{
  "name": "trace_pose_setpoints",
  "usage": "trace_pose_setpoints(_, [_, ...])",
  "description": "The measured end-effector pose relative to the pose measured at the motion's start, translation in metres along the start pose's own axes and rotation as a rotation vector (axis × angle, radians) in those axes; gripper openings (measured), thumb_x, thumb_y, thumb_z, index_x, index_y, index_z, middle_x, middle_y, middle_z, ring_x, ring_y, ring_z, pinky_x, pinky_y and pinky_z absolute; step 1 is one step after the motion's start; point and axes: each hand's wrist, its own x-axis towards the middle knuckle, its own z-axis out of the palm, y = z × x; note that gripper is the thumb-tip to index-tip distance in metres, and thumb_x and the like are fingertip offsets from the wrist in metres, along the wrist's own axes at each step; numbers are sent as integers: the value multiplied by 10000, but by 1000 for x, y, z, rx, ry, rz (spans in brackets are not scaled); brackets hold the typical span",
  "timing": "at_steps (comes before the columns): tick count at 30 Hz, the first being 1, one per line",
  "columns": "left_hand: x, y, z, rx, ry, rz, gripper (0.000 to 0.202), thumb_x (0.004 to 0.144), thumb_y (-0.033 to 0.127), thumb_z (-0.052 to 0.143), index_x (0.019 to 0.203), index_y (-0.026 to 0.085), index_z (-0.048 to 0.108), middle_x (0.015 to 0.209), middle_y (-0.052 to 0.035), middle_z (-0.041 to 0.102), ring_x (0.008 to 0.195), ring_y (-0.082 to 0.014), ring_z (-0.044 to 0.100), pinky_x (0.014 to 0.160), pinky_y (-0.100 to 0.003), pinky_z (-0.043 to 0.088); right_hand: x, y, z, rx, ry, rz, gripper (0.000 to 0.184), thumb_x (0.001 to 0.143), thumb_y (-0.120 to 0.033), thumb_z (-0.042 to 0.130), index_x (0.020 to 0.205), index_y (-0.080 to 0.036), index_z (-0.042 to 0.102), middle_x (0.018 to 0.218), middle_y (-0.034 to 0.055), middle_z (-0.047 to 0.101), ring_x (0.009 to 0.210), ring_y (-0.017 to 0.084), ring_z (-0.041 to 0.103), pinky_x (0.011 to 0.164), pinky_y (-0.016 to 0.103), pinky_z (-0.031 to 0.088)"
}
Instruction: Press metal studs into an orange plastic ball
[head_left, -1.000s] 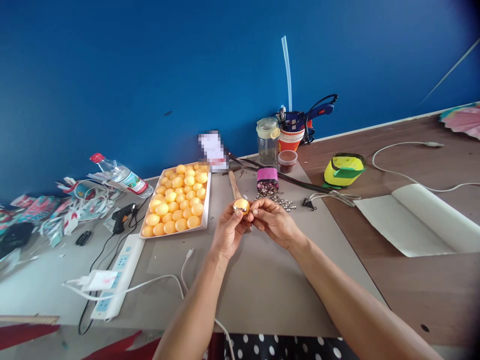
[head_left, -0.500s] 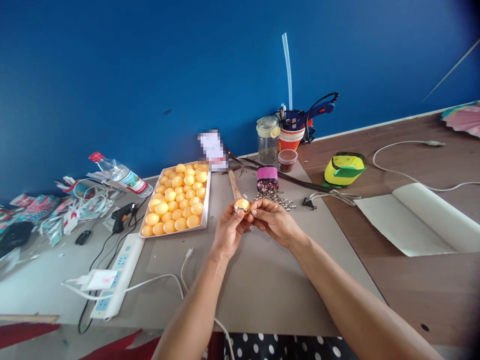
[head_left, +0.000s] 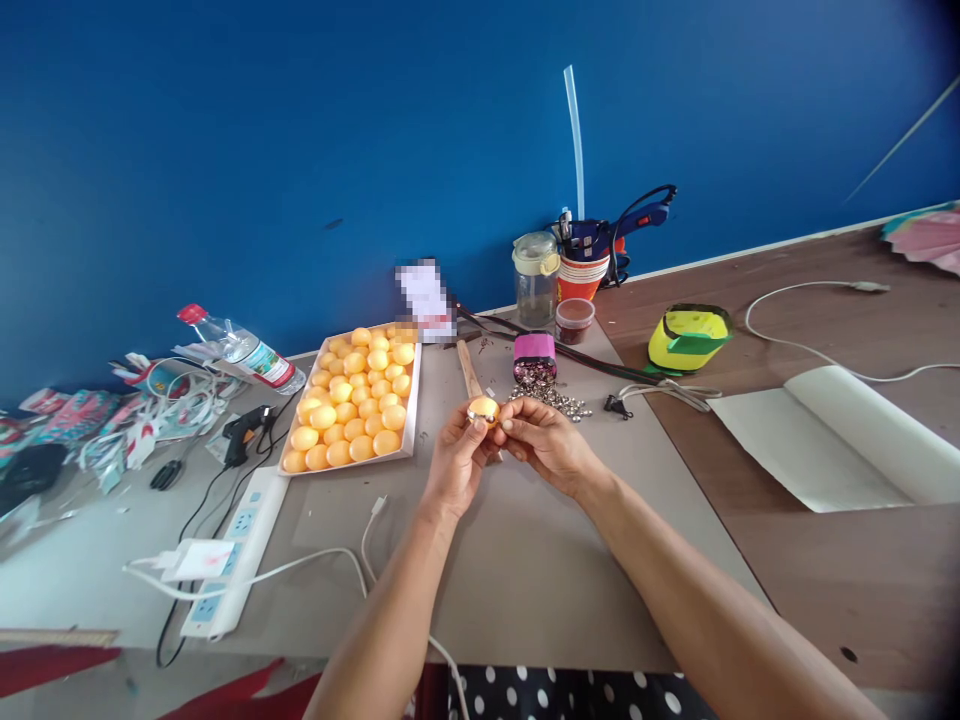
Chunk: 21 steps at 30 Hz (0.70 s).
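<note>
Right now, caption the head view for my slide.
Left hand holds an orange ball, right hand at its side, tray of similar balls to the left.

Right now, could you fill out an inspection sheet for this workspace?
Surface: grey work surface meets brown wood-grain tabletop.
Job's things: orange ball held; white box of orange balls; metal pieces heaped by pink container.
Clutter: leaning plastic bottle, glue gun.
Hands: left hand grips orange ball; right hand at its edge, exact grip unclear.
Cables: white cable crosses power strip.
Surroundings: blue wall; co-workers, nothing seen.
</note>
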Motion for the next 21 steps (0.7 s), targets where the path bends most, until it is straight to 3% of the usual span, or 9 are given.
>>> trace_pose_setpoints(14, [-1, -1, 4, 42, 40, 82, 384, 726, 320, 714, 1066, 207, 574, 914, -23, 641, 687, -99, 588, 651, -239, 475, 0, 2, 6, -5, 91, -31, 222, 639, -291, 750, 675, -174, 564, 561, -30, 601, 414, 42, 377, 410, 198, 267])
trace_pose_setpoints(21, [-3, -4, 4, 111, 74, 69, 414, 737, 349, 697, 1102, 217, 551, 762, -1, 624, 647, -116, 591, 561, -222, 432, -2, 2, 6, -43, 134, -18, 210, 641, -277, 736, 679, -171, 558, 548, -27, 596, 416, 43, 387, 425, 200, 280])
